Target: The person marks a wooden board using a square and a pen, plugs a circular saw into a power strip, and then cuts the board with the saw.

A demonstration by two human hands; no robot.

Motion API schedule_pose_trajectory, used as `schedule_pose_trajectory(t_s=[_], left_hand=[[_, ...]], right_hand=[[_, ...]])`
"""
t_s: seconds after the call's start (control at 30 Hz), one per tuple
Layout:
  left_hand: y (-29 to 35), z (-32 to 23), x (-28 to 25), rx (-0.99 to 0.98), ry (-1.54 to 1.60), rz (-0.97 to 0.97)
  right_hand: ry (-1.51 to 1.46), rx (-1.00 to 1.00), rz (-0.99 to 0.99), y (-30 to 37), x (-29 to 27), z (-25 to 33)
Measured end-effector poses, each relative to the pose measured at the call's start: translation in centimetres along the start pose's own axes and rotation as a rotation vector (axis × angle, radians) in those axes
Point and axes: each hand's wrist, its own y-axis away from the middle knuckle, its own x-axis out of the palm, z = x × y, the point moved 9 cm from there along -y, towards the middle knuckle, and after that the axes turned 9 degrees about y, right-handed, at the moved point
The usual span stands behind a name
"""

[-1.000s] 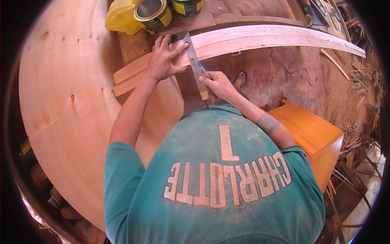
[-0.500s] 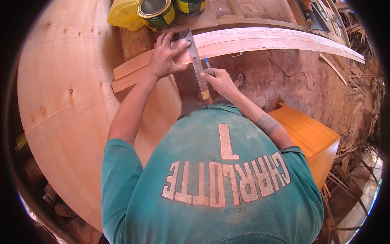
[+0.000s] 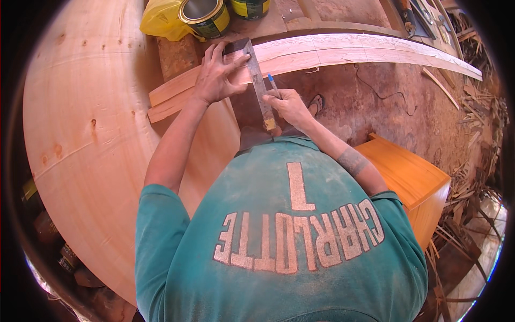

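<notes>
Head view: red-brown floor (image 3: 343, 88) is seen beneath a long pale plank (image 3: 332, 47). Metal square (image 3: 256, 80), laid across the plank, is clasped there by the left hand (image 3: 213, 79); blue-tipped pen (image 3: 272, 82) is pinched by the right hand (image 3: 294, 109). Square judged stiff, fairly light; best held by its dark stock (image 3: 236, 46).

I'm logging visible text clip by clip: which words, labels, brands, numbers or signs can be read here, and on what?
Wording isn't copied out here, only located.
Teal cloth shirt: large pale letters and a numeral, legible, upside down in this view.
Open round yellow-and-green metal can: label print too small to read.
Second yellow-and-green can: likewise too small.
Long grey metal square: any markings too small to tell.
</notes>
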Motion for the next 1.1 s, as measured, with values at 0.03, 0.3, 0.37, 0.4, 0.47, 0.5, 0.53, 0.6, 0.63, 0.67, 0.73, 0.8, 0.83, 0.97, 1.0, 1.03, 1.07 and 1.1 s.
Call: schedule_pose_trajectory(t_s=[0.03,0.3,0.37,0.4,0.47,0.5,0.53,0.6,0.63,0.67,0.73,0.8,0.83,0.97,1.0,1.03,1.07,1.1], left_hand=[[0.0,0.0,0.0,0.003,0.002,0.0],[0.2,0.3,0.5,-0.017,0.007,0.04],[0.1,0.3,0.6,-0.014,-0.007,0.051],[0.1,0.3,0.6,-0.016,-0.009,0.049],[0.1,0.2,0.6,-0.002,-0.019,0.041],[0.2,0.3,0.6,-0.005,-0.02,0.04],[0.2,0.3,0.6,0.002,-0.021,0.041],[0.2,0.4,0.6,0.003,-0.026,0.039],[0.3,0.5,0.7,-0.007,-0.037,0.047],[0.3,0.6,0.9,-0.016,-0.046,0.057],[0.3,0.5,1.0,-0.013,-0.041,0.056],[0.2,0.4,1.0,-0.004,-0.044,0.052],[0.1,0.3,0.9,-0.003,-0.036,0.049],[0.0,0.1,0.6,0.004,-0.005,0.048],[0.0,0.2,0.6,0.003,-0.005,0.047],[0.0,0.1,0.5,0.011,-0.006,0.037],[0.1,0.0,0.5,0.019,-0.006,0.028],[0.1,0.1,0.5,0.017,-0.004,0.029]], right_hand=[[-0.024,0.012,0.005,0.0,0.0,-0.2],[-0.127,-0.019,-0.044,-0.1,-0.1,-0.9],[-0.054,-0.045,-0.053,-0.4,-0.2,-1.3],[-0.053,-0.047,-0.044,-0.5,-0.1,-1.6],[-0.051,-0.048,-0.033,-0.6,0.0,-1.7],[0.109,-0.145,-0.168,-0.4,-1.2,-0.4],[0.286,-0.161,-0.283,-0.2,-2.1,0.5],[0.266,-0.326,-0.406,0.5,-4.0,3.6],[0.251,-0.407,-0.518,1.4,-5.7,5.2],[0.229,-0.434,-0.482,1.1,-6.2,6.5],[0.334,-0.395,-0.486,-0.3,-7.2,8.4],[0.432,-0.376,-0.506,-2.2,-7.2,9.7],[0.361,-0.472,-0.483,-3.1,-6.7,10.6],[0.415,-0.616,-0.482,-5.9,-6.0,11.0],[0.456,-0.631,-0.488,-6.4,-5.6,11.0],[0.406,-0.522,-0.456,-7.2,-5.6,9.9],[0.356,-0.412,-0.423,-7.7,-5.5,8.9],[0.357,-0.41,-0.422,-7.3,-5.2,8.8]])
